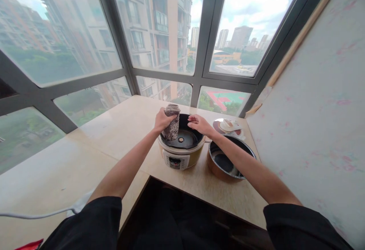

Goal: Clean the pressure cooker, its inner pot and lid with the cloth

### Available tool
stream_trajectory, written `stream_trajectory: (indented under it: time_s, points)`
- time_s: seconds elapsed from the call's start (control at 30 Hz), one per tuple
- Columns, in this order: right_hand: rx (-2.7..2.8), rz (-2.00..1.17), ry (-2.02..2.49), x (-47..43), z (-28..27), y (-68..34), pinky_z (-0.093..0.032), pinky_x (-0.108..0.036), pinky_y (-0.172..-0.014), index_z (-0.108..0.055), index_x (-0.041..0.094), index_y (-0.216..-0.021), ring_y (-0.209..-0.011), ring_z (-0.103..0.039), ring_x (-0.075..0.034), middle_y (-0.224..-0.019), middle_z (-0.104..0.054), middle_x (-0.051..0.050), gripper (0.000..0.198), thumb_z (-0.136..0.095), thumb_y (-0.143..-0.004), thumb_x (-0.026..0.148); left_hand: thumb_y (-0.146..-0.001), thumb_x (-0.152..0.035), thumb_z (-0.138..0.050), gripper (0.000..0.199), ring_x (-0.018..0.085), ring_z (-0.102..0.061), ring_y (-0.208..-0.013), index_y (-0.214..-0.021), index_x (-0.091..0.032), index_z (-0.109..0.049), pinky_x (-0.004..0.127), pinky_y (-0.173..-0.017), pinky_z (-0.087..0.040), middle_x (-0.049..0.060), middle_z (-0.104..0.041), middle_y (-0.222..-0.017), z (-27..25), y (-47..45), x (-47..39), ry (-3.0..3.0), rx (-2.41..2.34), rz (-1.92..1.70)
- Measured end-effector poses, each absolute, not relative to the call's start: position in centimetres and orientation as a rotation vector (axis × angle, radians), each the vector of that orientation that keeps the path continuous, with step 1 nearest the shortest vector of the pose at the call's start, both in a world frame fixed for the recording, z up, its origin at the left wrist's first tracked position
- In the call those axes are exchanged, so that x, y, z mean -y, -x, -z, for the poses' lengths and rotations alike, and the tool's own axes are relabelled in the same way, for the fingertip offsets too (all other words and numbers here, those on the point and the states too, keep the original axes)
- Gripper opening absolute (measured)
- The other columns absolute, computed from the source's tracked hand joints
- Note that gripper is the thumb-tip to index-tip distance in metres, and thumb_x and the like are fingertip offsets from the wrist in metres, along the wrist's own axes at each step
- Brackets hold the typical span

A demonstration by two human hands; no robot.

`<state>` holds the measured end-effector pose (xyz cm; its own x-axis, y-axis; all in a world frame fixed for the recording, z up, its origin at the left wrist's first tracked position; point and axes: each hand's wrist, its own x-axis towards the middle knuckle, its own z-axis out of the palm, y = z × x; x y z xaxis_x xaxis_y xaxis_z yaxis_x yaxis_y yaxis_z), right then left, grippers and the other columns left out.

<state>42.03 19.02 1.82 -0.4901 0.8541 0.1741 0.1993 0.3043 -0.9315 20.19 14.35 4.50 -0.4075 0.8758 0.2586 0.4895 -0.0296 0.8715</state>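
Observation:
In my left hand (163,121) is a folded, speckled grey-brown cloth (171,126), gripped between thumb and fingers. Its lower end hangs at the left inner wall of a rice cooker (196,158). The cooker stands lidless, showing a dark inside with a small round sensor (180,140) in the middle of its bottom. Over the right side of the cooker's rim is my right hand (200,124), fingers loosely bent and apart, holding nothing. Whether it touches the rim I cannot tell. A dark inner pot (212,162) sits right of the cooker, partly behind my right forearm.
A round lid with a white handle (228,124) lies behind the pot, near the flowered wall (308,121). The pale countertop (114,136) runs along the windows, with a dark gap below its front edge. A white cord (37,216) crosses at lower left.

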Motion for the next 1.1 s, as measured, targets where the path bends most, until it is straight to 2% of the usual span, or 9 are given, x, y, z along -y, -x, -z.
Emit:
stream_trajectory:
  time_s: [0.1,0.23,0.4,0.5,0.63,0.77,0.87,1.1]
  points:
    - [1.999,-0.852,1.027,-19.9,-0.6,-45.3,-0.051,-0.045,-0.1,-0.062,0.016,-0.109,-0.104,-0.066,-0.023,-0.113,-0.067,-0.012,0.032,-0.063,-0.078,0.023,-0.074,-0.041,-0.078,0.049,0.034,-0.067,-0.108,-0.106,-0.016,-0.051,0.042,-0.092,-0.051,0.018,-0.07,-0.108,-3.9,-21.3,-15.1,-1.53,-2.138,-1.242]
    - [2.082,-0.51,1.15,-19.8,1.5,-47.6,-0.041,-0.051,-0.111,-0.061,0.016,-0.115,-0.124,-0.056,-0.03,-0.124,-0.064,-0.016,0.039,-0.061,-0.078,0.028,-0.081,-0.038,-0.073,0.046,0.033,-0.066,-0.112,-0.109,-0.017,-0.044,0.041,-0.092,-0.05,0.021,-0.068,-0.114,-2.3,-23.6,-16.0,-1.416,-2.105,-1.177]
    - [2.022,-0.679,1.367,-19.1,3.1,-47.3,-0.039,-0.048,-0.113,-0.052,0.013,-0.131,-0.127,-0.056,-0.03,-0.136,-0.058,-0.019,0.054,-0.056,-0.087,0.044,-0.082,-0.032,-0.074,0.046,0.035,-0.063,-0.119,-0.111,-0.015,-0.042,0.041,-0.098,-0.047,0.024,-0.065,-0.119,-0.6,-27.0,-17.7,-1.306,-1.952,-1.152]
    - [1.968,-0.701,1.401,-18.8,3.3,-47.0,-0.039,-0.046,-0.113,-0.052,0.014,-0.131,-0.129,-0.056,-0.029,-0.138,-0.058,-0.017,0.05,-0.05,-0.091,0.044,-0.084,-0.032,-0.072,0.048,0.034,-0.063,-0.12,-0.117,-0.014,-0.042,0.04,-0.099,-0.047,0.024,-0.064,-0.121,0.3,-28.9,-18.9,-1.159,-1.918,-1.151]
    - [1.87,-0.702,1.411,-18.6,3.3,-47.0,-0.042,-0.044,-0.11,-0.057,0.017,-0.125,-0.125,-0.059,-0.027,-0.132,-0.064,-0.014,0.041,-0.044,-0.094,0.042,-0.083,-0.03,-0.069,0.046,0.031,-0.067,-0.112,-0.12,-0.014,-0.046,0.04,-0.094,-0.051,0.021,-0.067,-0.114,1.8,-30.8,-20.0,-1.025,-1.888,-1.105]
    - [1.811,-0.672,1.418,-18.4,3.3,-46.9,-0.044,-0.043,-0.107,-0.06,0.019,-0.119,-0.12,-0.061,-0.026,-0.126,-0.067,-0.013,0.039,-0.041,-0.096,0.044,-0.072,-0.021,-0.072,0.038,0.027,-0.07,-0.099,-0.107,-0.017,-0.06,0.036,-0.085,-0.055,0.011,-0.072,-0.099,2.9,-32.2,-19.8,-1.043,-1.74,-1.06]
    - [1.79,-0.651,1.422,-18.2,3.1,-46.8,-0.046,-0.042,-0.103,-0.062,0.02,-0.114,-0.116,-0.062,-0.027,-0.121,-0.069,-0.011,0.039,-0.041,-0.096,0.048,-0.067,-0.018,-0.072,0.031,0.025,-0.07,-0.088,-0.097,-0.017,-0.067,0.033,-0.079,-0.055,0.008,-0.072,-0.089,3.0,-32.7,-18.9,-1.082,-1.633,-1.014]
    - [1.781,-0.634,1.421,-17.7,2.3,-46.5,-0.048,-0.04,-0.096,-0.063,0.017,-0.108,-0.106,-0.064,-0.027,-0.111,-0.071,-0.012,0.046,-0.041,-0.094,0.055,-0.067,-0.018,-0.064,0.019,0.021,-0.062,-0.077,-0.085,-0.018,-0.068,0.03,-0.071,-0.05,0.004,-0.069,-0.081,0.3,-31.7,-16.1,-1.222,-1.344,-0.813]
